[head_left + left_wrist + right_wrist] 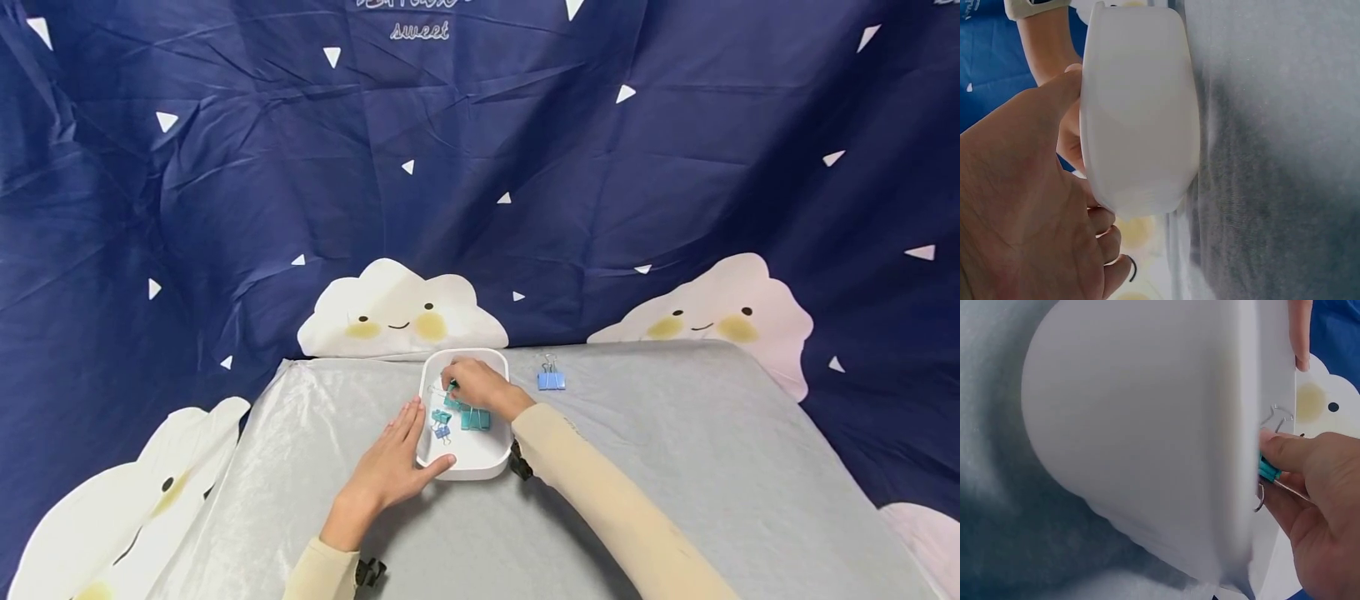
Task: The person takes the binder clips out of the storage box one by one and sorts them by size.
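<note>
A white plastic box [468, 458] stands on the grey cloth, with several binder clips inside. My right hand [480, 385] reaches into it and pinches a teal binder clip [1268, 470] between thumb and fingers, its wire handles showing. Nearby in the box lie a larger teal clip [476, 419], a small teal clip [440, 417] and a small blue clip [442, 432]. Along the box's left side rests my left hand [390, 467], fingers extended and thumb on the front rim. In the left wrist view the box's outer wall [1141, 112] hides the clips.
Right of the box, a larger blue binder clip [551, 381] lies on the grey-covered table [675, 467]. Behind the table's far edge hangs a dark blue curtain [465, 225] with white triangles and smiling clouds.
</note>
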### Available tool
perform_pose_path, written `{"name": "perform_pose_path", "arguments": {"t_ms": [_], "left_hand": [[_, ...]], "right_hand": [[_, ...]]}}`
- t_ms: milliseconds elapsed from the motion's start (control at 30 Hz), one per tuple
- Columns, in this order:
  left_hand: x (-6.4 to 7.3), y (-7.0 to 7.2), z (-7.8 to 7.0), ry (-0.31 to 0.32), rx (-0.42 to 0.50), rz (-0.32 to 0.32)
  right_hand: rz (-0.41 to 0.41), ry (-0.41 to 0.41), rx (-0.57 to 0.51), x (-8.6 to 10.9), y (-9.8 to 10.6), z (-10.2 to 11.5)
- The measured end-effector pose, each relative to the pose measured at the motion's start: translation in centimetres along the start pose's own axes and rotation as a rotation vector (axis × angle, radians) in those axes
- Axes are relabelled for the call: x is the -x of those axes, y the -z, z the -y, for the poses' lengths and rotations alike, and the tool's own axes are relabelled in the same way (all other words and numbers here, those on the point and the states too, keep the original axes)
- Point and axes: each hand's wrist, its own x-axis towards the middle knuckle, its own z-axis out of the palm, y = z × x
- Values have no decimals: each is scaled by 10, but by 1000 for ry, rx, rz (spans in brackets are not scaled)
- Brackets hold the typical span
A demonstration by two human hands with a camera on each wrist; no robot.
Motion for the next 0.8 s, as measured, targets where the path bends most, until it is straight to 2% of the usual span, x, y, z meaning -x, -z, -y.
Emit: {"name": "perform_pose_path", "arguments": {"t_ms": [433, 667, 800], "left_hand": [[0, -1, -2, -1, -6, -10], [1, 0, -3, 13, -12, 20], [2, -1, -2, 9, -5, 14]], "right_hand": [[-40, -5, -63, 5, 8, 0], [-58, 7, -72, 7, 10, 1], [-82, 15, -99, 11, 13, 1]]}}
